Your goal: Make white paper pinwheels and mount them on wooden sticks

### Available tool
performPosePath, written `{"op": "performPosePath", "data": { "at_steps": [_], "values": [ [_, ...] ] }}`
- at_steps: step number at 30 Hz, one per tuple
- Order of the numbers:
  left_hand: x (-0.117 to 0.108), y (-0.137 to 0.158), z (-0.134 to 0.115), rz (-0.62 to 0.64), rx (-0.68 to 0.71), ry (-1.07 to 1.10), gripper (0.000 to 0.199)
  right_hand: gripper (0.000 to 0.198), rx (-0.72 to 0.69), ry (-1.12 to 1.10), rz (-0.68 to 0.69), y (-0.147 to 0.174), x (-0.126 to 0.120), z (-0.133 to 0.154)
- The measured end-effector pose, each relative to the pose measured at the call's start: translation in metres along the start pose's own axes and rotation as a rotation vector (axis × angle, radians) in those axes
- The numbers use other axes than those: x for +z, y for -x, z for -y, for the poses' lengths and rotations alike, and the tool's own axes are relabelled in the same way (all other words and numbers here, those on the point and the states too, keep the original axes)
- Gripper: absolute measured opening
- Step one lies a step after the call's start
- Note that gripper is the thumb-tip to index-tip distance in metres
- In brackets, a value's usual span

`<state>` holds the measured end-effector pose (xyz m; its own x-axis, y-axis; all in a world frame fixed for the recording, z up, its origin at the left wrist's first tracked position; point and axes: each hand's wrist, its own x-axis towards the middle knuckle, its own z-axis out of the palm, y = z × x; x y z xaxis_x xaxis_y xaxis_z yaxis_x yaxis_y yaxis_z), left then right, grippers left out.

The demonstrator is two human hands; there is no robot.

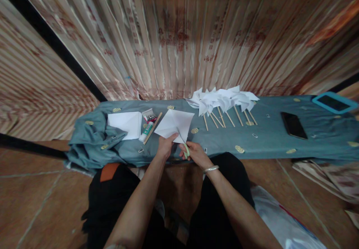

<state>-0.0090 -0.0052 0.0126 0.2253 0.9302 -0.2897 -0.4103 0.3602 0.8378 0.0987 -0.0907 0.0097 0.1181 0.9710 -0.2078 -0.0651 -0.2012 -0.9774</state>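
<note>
A square sheet of white paper (175,122) with fold creases is pinched at its near edge by my left hand (166,144). My right hand (195,151) grips green-handled scissors (187,151), whose blades lie at the paper's near right edge. Left of the sheet are a wooden stick (153,128), a glue stick (146,131) and a small open box of pins (149,116). Farther left rests a stack of white paper squares (126,125). Several finished paper pinwheels (221,101) on wooden sticks lie in a row to the right.
A green cloth with yellow pineapple prints covers the narrow table (266,144). On its right side lie a black phone (293,125) and a blue-framed tablet (334,102). A patterned curtain (179,36) hangs behind. A white plastic bag (280,219) is on the floor at right.
</note>
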Motion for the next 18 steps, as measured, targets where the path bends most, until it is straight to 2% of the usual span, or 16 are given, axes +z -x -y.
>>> {"op": "performPosePath", "data": {
  "at_steps": [8, 18],
  "values": [
    [0.0005, -0.0011, 0.001, -0.05, 0.003, 0.029, 0.046, 0.043, 0.005, -0.004, 0.02, 0.0037, -0.0013, 0.002],
    [0.0005, -0.0022, 0.0019, -0.047, 0.024, 0.012, 0.047, 0.045, 0.003, 0.027, 0.024, 0.0036, -0.0011, 0.0008]
  ]
}}
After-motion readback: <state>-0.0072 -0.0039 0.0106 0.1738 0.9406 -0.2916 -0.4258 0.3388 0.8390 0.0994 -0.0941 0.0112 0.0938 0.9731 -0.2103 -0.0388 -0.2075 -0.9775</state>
